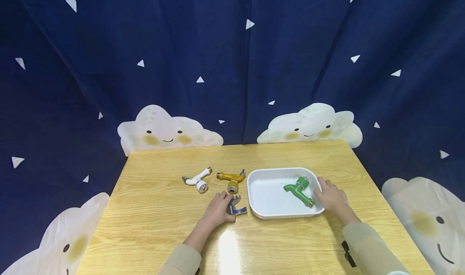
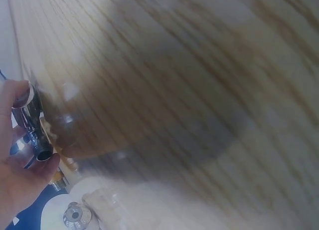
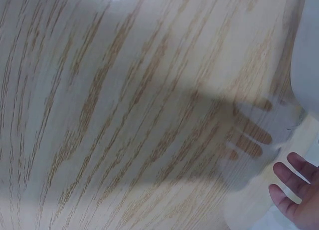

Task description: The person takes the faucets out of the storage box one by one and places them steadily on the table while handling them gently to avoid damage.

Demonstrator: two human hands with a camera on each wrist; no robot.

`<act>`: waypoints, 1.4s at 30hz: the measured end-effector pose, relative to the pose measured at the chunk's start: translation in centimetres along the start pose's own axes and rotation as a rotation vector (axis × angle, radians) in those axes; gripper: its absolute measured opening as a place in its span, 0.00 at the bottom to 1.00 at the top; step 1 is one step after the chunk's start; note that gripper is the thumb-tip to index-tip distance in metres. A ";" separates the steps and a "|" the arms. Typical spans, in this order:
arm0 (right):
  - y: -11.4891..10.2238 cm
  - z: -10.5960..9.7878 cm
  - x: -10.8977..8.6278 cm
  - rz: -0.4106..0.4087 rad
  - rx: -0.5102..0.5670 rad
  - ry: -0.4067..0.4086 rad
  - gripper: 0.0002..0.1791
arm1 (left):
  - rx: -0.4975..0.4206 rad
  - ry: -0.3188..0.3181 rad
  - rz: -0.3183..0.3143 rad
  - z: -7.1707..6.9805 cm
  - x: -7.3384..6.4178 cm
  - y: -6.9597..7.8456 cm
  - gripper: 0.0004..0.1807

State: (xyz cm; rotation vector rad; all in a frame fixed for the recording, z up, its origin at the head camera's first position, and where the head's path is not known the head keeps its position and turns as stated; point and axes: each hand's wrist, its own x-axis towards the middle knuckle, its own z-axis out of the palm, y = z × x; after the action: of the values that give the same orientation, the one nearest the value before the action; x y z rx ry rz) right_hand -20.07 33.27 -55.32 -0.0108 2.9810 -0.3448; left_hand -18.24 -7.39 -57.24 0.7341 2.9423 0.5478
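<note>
My left hand (image 1: 218,209) grips a chrome faucet (image 1: 237,210) just left of the white tray (image 1: 267,215). In the left wrist view, thumb and fingers close around that faucet's shiny body, its round pipe end pointing down. A green faucet (image 1: 298,191) lies inside the tray, toward its right side. At the tray's right rim is my right hand (image 1: 332,196), its fingertips at the edge. The right wrist view shows several fingers (image 3: 288,177) of this hand extended and spread, holding nothing visible; whether they touch the tray cannot be told there.
Beyond my left hand lie a yellow faucet (image 1: 229,177) and a white faucet (image 1: 197,179), side by side. Everything rests on a light wooden table (image 1: 156,222). A dark blue curtain (image 1: 225,45) with cloud and triangle prints hangs behind the table and along its sides.
</note>
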 end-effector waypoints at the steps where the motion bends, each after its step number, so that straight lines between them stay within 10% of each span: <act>1: 0.0 0.0 0.0 0.001 0.001 0.000 0.29 | 0.001 0.000 0.000 0.0 0.0 0.0 0.35; 35: 0.0 0.0 0.1 0.003 -0.001 -0.010 0.30 | 0.052 -0.154 -0.077 -2.3 0.0 1.9 0.35; 42: -0.1 -0.1 0.0 0.005 0.003 -0.018 0.30 | 0.014 -0.088 -0.044 -3.1 0.8 2.3 0.35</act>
State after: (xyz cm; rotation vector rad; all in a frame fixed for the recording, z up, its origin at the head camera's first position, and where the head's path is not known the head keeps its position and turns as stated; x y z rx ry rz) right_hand -20.04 33.23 -55.21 -0.0054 2.9625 -0.3469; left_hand -18.37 -6.17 -53.49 0.6750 2.8760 0.4791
